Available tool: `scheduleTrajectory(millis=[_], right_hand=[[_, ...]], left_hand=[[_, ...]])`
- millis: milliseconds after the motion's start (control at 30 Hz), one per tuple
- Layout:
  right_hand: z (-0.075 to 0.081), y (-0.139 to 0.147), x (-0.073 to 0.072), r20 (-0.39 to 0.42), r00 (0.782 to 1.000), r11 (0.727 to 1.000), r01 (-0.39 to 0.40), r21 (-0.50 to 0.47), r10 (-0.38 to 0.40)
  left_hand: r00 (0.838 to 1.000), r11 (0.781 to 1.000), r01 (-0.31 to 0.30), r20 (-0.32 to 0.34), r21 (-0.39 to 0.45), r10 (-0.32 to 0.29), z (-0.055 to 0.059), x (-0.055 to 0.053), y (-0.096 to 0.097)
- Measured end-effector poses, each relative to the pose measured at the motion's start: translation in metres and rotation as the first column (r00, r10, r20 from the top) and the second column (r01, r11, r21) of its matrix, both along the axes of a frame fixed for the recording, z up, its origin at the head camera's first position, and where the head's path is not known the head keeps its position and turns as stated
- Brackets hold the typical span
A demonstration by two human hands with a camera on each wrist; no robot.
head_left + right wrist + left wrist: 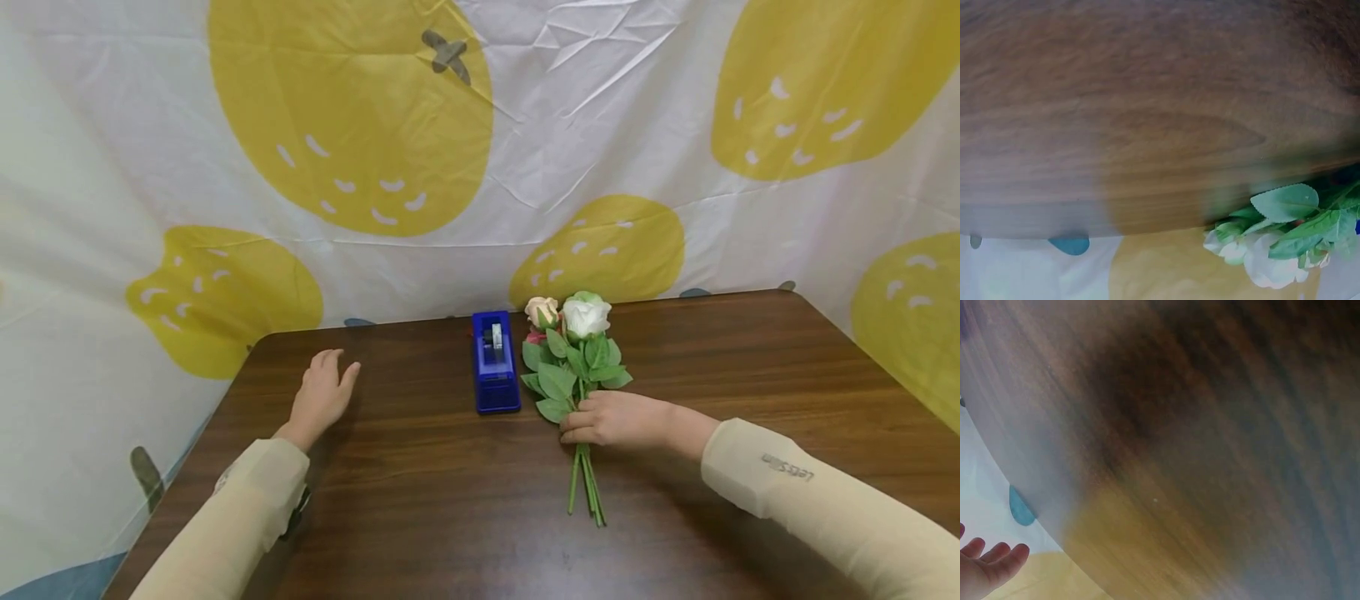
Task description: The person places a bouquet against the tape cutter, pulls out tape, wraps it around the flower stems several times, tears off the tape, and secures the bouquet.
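Observation:
In the head view my right hand (611, 419) grips the stems of a small bunch of artificial roses (557, 382), just below the leaves. A white bloom and a peach bloom top the bunch, with a bit of pink behind them, and the green stem ends point toward me. The right wrist view catches the white rose (1270, 262) and leaves, but not the hand. My left hand (321, 396) is over the table's left part, fingers relaxed and holding nothing. Its fingertips also show in the left wrist view (994, 565).
A blue tape dispenser (497, 392) with a roll in it stands just left of the flowers. Everything is on a dark brown wooden table (420, 517). Behind the table's far edge hangs a white cloth (420, 283) printed with yellow fruit.

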State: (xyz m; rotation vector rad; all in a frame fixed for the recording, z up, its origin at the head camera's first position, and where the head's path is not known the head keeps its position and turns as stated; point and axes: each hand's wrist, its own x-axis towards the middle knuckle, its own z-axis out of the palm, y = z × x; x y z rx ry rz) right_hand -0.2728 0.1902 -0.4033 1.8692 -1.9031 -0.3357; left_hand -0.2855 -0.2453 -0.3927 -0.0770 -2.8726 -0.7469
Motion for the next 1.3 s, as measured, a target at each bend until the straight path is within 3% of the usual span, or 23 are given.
scheduleTrajectory(millis=[100, 167, 200, 233, 267, 300, 367, 400, 433, 500, 567, 633, 667, 767, 933, 1200, 1300], right_hand=[[0.004, 0.000, 0.005, 0.039, 0.999, 0.997, 0.029, -0.065, -0.026], [0.006, -0.002, 0.011, 0.072, 0.988, 0.979, 0.145, -0.141, -0.136], [0.008, -0.005, 0.016, 0.100, 0.967, 0.952, 0.250, -0.176, -0.235], [0.011, -0.008, 0.022, 0.159, 0.925, 0.907, 0.372, -0.195, -0.345], [0.013, -0.011, 0.028, 0.226, 0.859, 0.843, 0.502, -0.196, -0.459], [0.016, -0.015, 0.034, 0.288, 0.770, 0.759, 0.627, -0.175, -0.569], [0.020, -0.022, 0.045, 0.412, 0.544, 0.571, 0.818, -0.066, -0.731], [0.021, -0.025, 0.048, 0.466, 0.440, 0.497, 0.868, -0.001, -0.768], [0.022, -0.028, 0.050, 0.519, 0.345, 0.439, 0.896, 0.066, -0.782], [0.021, -0.032, 0.052, 0.587, 0.187, 0.362, 0.912, 0.195, -0.788], [0.018, -0.035, 0.051, 0.658, 0.046, 0.315, 0.901, 0.298, -0.752], [0.014, -0.037, 0.050, 0.732, -0.063, 0.297, 0.888, 0.352, -0.678], [0.012, -0.037, 0.049, 0.762, -0.107, 0.291, 0.883, 0.368, -0.638], [0.008, -0.037, 0.046, 0.832, -0.190, 0.286, 0.880, 0.380, -0.521], [0.006, -0.034, 0.045, 0.872, -0.273, 0.296, 0.864, 0.408, -0.406], [0.009, -0.031, 0.046, 0.885, -0.357, 0.328, 0.833, 0.447, -0.299], [0.012, -0.030, 0.045, 0.894, -0.352, 0.348, 0.831, 0.434, -0.275]], left_hand=[[1.000, 1.000, 0.003, -0.009, 0.005, -0.003, 0.001, 0.001, -0.001], [1.000, 1.000, 0.002, -0.013, 0.006, -0.002, 0.001, 0.001, -0.002], [1.000, 1.000, 0.003, -0.015, 0.006, -0.002, 0.002, 0.001, -0.002], [1.000, 1.000, 0.002, -0.019, 0.007, -0.002, 0.002, 0.002, -0.002], [1.000, 1.000, 0.001, -0.022, 0.007, -0.001, 0.002, 0.002, -0.003], [1.000, 1.000, 0.000, -0.023, 0.007, 0.000, 0.002, 0.002, -0.003], [1.000, 1.000, -0.001, -0.027, 0.008, 0.001, 0.002, 0.002, -0.003], [1.000, 1.000, -0.002, -0.028, 0.008, 0.002, 0.002, 0.002, -0.003], [1.000, 1.000, -0.003, -0.028, 0.008, 0.004, 0.002, 0.002, -0.004], [1.000, 1.000, -0.006, -0.025, 0.010, 0.007, 0.001, 0.002, -0.003], [1.000, 1.000, -0.006, -0.024, 0.010, 0.006, 0.001, 0.002, -0.003], [1.000, 1.000, -0.007, -0.022, 0.012, 0.008, 0.000, 0.002, -0.003], [1.000, 1.000, -0.007, -0.021, 0.013, 0.007, 0.000, 0.002, -0.003], [1.000, 1.000, -0.006, -0.019, 0.013, 0.006, -0.001, 0.001, -0.004], [1.000, 1.000, -0.005, -0.015, 0.008, 0.005, -0.001, 0.002, -0.006], [1.000, 1.000, -0.012, -0.013, 0.022, 0.012, -0.002, 0.003, -0.008], [1.000, 1.000, -0.017, -0.013, 0.023, 0.017, -0.002, 0.003, -0.009]])
